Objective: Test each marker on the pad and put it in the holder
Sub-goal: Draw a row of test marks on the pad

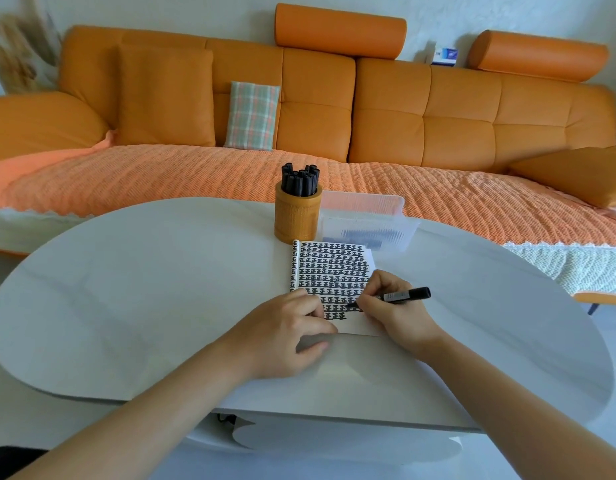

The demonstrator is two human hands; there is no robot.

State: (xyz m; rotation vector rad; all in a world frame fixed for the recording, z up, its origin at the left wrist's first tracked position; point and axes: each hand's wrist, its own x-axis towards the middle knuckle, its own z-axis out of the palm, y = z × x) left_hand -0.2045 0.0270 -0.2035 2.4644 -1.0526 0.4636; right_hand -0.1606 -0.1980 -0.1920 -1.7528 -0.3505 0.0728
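Right hand [396, 306]: pinching marker [403, 295] near the nib, nib down on pad [330, 268], low on the page.
Left hand [285, 327]: fingers curled, resting on pad's near-left corner; contents, if any, hidden.
Advised: keep pad pinned; short, light stroke in the blank strip; check for a solid line.
Marker: black barrel, pale label, tail tilted right.
Holder [297, 216]: woven cylinder beyond pad on table [126, 289], crowded with black markers [299, 178].

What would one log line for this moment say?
step: testing marker | right hand: grips marker, tip on pad | left hand: rests on pad | holder: behind pad, holds other markers
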